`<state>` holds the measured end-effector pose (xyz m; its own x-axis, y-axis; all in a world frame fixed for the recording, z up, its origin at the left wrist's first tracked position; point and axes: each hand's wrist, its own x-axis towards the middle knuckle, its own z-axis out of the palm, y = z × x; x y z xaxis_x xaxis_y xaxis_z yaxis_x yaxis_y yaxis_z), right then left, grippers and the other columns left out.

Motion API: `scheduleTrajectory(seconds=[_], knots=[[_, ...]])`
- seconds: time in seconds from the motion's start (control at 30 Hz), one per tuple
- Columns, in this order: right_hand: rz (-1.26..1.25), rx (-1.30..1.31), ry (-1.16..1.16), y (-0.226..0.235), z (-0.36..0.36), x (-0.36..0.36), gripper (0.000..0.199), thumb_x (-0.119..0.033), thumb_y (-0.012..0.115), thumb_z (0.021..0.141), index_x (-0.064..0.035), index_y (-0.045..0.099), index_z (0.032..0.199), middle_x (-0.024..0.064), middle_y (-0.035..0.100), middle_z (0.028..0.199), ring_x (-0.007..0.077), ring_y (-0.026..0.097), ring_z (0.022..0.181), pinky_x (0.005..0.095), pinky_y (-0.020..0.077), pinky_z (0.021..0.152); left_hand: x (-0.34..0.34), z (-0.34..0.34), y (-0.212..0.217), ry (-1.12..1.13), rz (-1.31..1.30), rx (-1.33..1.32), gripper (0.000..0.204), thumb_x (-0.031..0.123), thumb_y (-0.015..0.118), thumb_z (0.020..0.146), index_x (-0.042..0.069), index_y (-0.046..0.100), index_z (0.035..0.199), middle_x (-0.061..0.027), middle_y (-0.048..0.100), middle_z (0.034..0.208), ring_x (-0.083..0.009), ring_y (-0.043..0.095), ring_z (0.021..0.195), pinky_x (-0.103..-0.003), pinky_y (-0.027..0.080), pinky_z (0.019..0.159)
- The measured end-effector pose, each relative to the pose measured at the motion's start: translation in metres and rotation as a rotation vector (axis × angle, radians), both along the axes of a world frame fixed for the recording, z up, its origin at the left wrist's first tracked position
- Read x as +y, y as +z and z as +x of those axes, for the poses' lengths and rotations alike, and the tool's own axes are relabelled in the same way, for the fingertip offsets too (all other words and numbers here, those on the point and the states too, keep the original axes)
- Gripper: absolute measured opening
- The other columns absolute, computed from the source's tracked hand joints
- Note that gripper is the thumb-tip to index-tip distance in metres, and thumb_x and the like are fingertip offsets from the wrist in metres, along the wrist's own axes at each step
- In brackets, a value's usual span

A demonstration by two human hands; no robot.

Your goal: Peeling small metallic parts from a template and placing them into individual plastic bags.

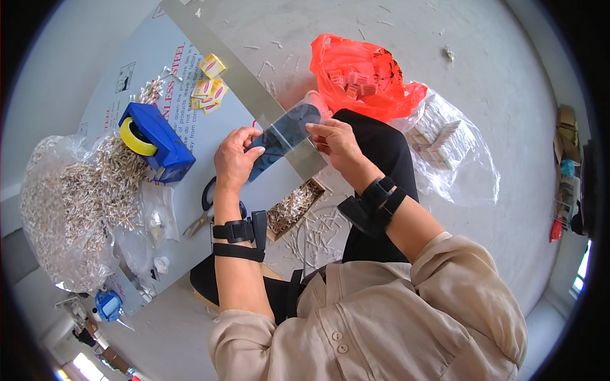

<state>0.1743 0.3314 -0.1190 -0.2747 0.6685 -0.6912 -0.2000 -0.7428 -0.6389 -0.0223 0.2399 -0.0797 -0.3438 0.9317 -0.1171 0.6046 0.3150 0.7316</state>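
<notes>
You wear a light beige shirt with small round buttons down the front. Its loose sleeves are pushed up to your elbows. Just behind your left hand (234, 159) sit two black straps with a flat black box. Behind your right hand (337, 141) sits another black strap and box. Your trousers are black.

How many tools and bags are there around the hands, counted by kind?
Blue tape dispenser: 1
Scissors: 1
Red plastic bag: 1
Clear plastic bags: 2
Clear sleeve held in both hands: 1
Total: 6
</notes>
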Motion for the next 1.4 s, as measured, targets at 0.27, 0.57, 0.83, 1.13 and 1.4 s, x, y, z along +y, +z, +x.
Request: scheduleTrajectory(seconds=[0.27, 0.57, 0.83, 1.13, 1.4], knots=[[0.152, -0.066, -0.031, -0.002, -0.015, -0.008, 0.030, -0.001, 0.074, 0.071, -0.0079, 0.050, 0.055, -0.0012, 0.048, 0.052, 0.0079, 0.040, 0.045, 0.0257, 0.0303, 0.044, 0.001, -0.001, 0.000, 0.024, -0.050, 0.011, 0.026, 0.004, 0.073, 0.065, 0.008, 0.061, 0.088, -0.0023, 0.057, 0.073, -0.0170, 0.055, 0.065, -0.031, 0.046, 0.062], [0.069, -0.044, -0.098, 0.003, -0.017, -0.005, 0.025, -0.009, 0.073, 0.075, -0.0085, 0.053, 0.060, -0.0012, 0.049, 0.056, 0.0079, 0.041, 0.046, 0.0243, 0.0301, 0.043, 0.000, -0.001, -0.001, 0.045, -0.055, 0.030, 0.026, 0.005, 0.074, 0.065, 0.009, 0.060, 0.086, -0.0014, 0.057, 0.072, -0.0169, 0.055, 0.065, -0.031, 0.046, 0.062], [-0.125, 0.014, -0.119, -0.015, -0.015, 0.005, 0.015, -0.009, 0.069, 0.079, -0.0072, 0.059, 0.068, -0.0008, 0.050, 0.059, 0.0091, 0.043, 0.047, 0.0237, 0.0344, 0.044, 0.003, 0.002, 0.000, 0.040, -0.050, 0.042, 0.025, 0.005, 0.074, 0.065, 0.009, 0.060, 0.086, -0.0012, 0.057, 0.071, -0.0162, 0.055, 0.064, -0.030, 0.046, 0.062], [-0.183, 0.039, -0.141, -0.009, -0.016, 0.005, 0.016, -0.007, 0.068, 0.080, -0.0072, 0.059, 0.066, -0.0006, 0.051, 0.059, 0.0091, 0.044, 0.049, 0.0228, 0.0350, 0.045, 0.002, 0.001, 0.000, 0.044, -0.067, 0.036, 0.026, 0.006, 0.074, 0.065, 0.009, 0.060, 0.086, -0.0012, 0.057, 0.072, -0.0163, 0.056, 0.064, -0.031, 0.046, 0.062], [0.024, -0.037, -0.148, -0.008, -0.015, 0.003, 0.021, -0.006, 0.074, 0.074, -0.0075, 0.057, 0.061, -0.0008, 0.048, 0.055, 0.0089, 0.039, 0.043, 0.0238, 0.0311, 0.042, 0.002, 0.002, 0.001, 0.032, -0.038, 0.059, 0.026, 0.006, 0.075, 0.065, 0.008, 0.060, 0.086, -0.0017, 0.057, 0.072, -0.0164, 0.056, 0.065, -0.031, 0.046, 0.061]])
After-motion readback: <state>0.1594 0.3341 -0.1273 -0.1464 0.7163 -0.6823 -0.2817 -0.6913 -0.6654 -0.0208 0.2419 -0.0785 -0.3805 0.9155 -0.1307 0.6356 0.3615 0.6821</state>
